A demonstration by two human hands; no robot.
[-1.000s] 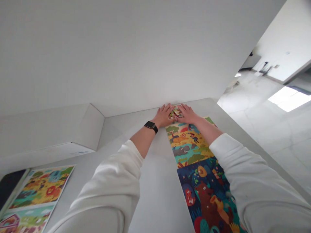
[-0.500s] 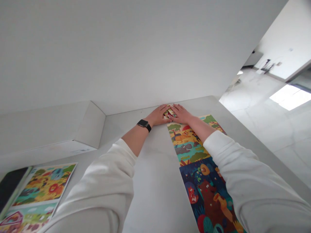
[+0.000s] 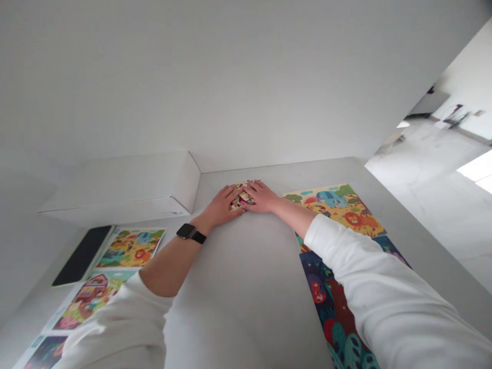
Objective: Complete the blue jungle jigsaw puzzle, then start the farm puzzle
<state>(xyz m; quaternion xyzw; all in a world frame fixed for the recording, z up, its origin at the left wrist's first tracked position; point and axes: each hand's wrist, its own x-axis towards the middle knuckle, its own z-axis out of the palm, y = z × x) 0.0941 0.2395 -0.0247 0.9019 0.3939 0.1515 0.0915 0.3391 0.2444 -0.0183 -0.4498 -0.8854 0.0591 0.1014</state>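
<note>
A small heap of colourful jigsaw puzzle pieces (image 3: 242, 202) lies on the grey table near the wall, cupped between my two hands. My left hand (image 3: 222, 206), with a black watch on its wrist, curves around the left side of the heap. From the right, my right hand (image 3: 261, 197) presses against the pieces, its fingers over part of them. Both hands partly hide the heap. Under and beside my right forearm lies an animal puzzle (image 3: 357, 218) with an elephant and lions. A dark blue puzzle (image 3: 319, 287) adjoins it on the near side, partly covered by my sleeve.
A long white box (image 3: 123, 202) stands along the wall at the left. In front of it lie a dark-screened tablet or phone (image 3: 82, 256) and a sheet of printed pictures (image 3: 130, 248). The table's right edge drops to a pale tiled floor.
Both hands have slid leftward with the heap of pieces, away from the animal puzzle and closer to the white box. The view has also turned, showing more of the left side.
</note>
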